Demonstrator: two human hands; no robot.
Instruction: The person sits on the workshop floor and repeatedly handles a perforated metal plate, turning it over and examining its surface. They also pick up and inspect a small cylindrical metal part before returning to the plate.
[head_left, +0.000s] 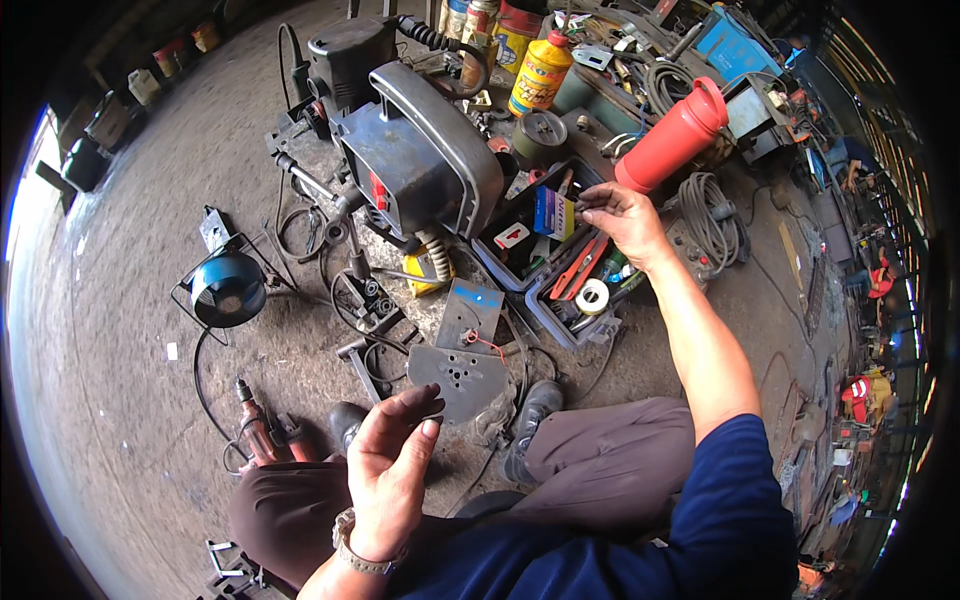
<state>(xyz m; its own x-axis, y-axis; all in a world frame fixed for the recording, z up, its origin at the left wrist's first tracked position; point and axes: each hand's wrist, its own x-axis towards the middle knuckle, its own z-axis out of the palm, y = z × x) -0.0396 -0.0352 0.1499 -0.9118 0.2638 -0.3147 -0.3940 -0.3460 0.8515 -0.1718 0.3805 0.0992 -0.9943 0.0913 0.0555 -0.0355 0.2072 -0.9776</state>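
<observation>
Rough grey concrete floor (130,330) is spread across the left and centre of the frame and is marked with stains and pale scraps. At the left, a blue cylindrical metal drum (228,290) is held in a dark wire stand, and below it a red-and-grey power drill (255,425) is laid near the person's knee. The upper centre is crowded by a bulky grey machine with a thick dark handle (410,165), by which the left side of the toolbox area is closed in. Behind it, a yellow plastic bottle with a red cap (540,78) is seen. A red cylindrical flask (668,140) is stood at a tilt in the picture, just above the right hand (630,225), and a coiled grey cable (710,225) is placed to its lower right. In the centre, a flat dark metal plate with holes (460,380) is seen above the boots.

The right hand is extended from the right, its fingers bent; whether anything is pinched between the fingertips cannot be told. The left hand (388,475) is raised at the lower centre, palm turned inward, half open with the fingers curled toward the thumb.

Right of centre, a black plastic toolbox (490,262) is set beneath the right hand. Inside it, a small blue-and-yellow cardboard box (553,213) is found just left of the right fingertips; whether it is touched cannot be made out. Below it, a red-handled tool (578,268) and a white ring-shaped roll (592,297) are held. Both are well apart from the left hand, toward its upper right.
</observation>
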